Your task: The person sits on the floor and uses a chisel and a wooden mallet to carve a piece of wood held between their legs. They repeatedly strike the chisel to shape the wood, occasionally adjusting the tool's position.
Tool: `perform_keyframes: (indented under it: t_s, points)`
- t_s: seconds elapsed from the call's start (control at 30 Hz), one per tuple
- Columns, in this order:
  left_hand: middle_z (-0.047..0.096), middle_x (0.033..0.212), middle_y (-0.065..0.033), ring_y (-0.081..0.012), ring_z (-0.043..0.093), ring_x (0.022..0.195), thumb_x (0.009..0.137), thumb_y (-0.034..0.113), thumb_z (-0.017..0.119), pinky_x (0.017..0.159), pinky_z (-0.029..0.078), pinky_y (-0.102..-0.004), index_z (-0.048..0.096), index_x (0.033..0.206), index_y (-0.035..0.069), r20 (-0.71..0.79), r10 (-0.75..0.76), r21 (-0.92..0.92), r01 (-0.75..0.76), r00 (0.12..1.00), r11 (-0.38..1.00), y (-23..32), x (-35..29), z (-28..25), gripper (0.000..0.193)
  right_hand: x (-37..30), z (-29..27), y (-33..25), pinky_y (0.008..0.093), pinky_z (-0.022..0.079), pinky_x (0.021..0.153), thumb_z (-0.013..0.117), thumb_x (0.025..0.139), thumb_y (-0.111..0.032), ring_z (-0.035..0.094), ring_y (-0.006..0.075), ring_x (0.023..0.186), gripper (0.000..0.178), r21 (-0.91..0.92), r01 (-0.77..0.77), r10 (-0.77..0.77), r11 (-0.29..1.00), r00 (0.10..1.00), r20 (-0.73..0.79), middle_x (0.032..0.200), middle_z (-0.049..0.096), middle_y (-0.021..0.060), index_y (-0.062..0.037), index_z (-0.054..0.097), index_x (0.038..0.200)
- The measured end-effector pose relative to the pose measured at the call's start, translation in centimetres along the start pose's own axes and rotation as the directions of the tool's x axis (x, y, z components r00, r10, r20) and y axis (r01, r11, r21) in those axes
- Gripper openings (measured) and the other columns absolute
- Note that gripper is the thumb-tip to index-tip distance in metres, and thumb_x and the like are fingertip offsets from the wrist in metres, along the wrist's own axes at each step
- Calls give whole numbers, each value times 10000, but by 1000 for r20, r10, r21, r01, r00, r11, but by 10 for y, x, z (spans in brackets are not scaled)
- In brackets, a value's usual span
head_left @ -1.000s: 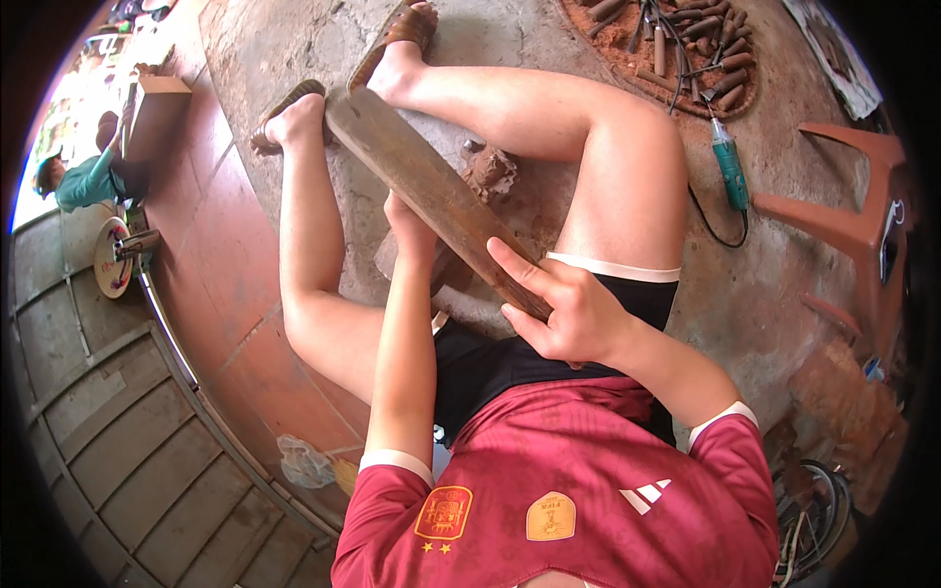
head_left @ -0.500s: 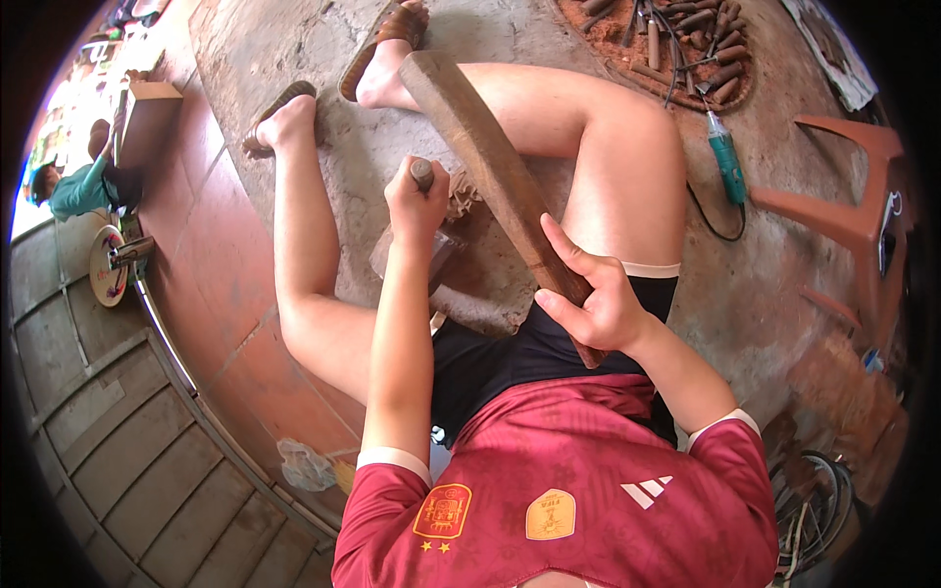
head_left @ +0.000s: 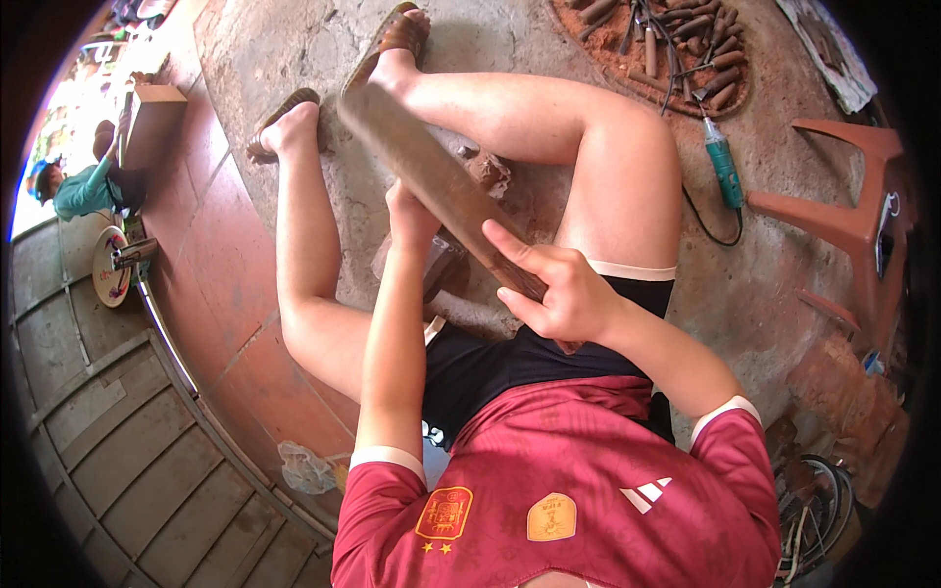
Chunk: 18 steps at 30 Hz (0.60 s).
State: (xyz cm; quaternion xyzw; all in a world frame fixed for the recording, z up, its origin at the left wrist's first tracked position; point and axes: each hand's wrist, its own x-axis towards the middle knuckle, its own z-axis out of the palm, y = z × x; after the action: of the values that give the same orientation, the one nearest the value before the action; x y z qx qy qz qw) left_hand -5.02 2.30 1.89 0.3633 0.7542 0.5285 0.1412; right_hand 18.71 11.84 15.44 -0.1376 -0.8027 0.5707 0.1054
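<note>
My right hand (head_left: pixel 564 294) is wrapped round the narrow end of a long wooden mallet (head_left: pixel 436 186), with its forefinger and thumb along the wood. The mallet slants up to the left, its far end blurred by motion. Partly behind it, my left hand (head_left: pixel 410 218) is closed in a fist round a chisel, whose handle end the mallet now hides; the blade is out of sight too. Just beyond that fist, between my legs, shows a carved, knobbly brown piece (head_left: pixel 485 169). A wooden block (head_left: pixel 443 267) lies under my left wrist, partly covered.
A round tray (head_left: pixel 676 98) of wooden-handled tools stands at the far right. Nearer are a teal corded power tool (head_left: pixel 723 165) and a brown plastic stool (head_left: pixel 853 206) on its side. Another person (head_left: pixel 83 191) is at the far left, by a cardboard box (head_left: pixel 152 122).
The mallet has swung left, and its broad end now passes over my left fist, covering the chisel's handle end. My right hand has shifted left and slightly up.
</note>
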Motion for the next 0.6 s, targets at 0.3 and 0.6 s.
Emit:
perform_keyframes:
  t_s: [0.3, 0.6]
  points:
    - [700, 800, -112, -201, 675, 726, 761, 12, 722, 691, 527, -316, 644, 946, 13, -50, 88, 38, -87, 995, 996, 21, -2, 2, 201, -1, 3, -5, 409, 512, 622, 684, 790, -57, 632, 348, 619, 739, -150, 4, -9, 989, 999, -36, 759, 632, 227, -96, 401, 1471]
    - [662, 762, -113, -180, 639, 670, 778, -16, 688, 652, 512, -301, 608, 894, 11, -189, 93, -18, -98, 978, 995, 3, -15, 1, 144, -15, 0, -3, 401, 499, 605, 686, 782, -50, 595, 335, 604, 757, -152, 2, 3, 988, 999, 36, 726, 597, 196, -107, 394, 1479]
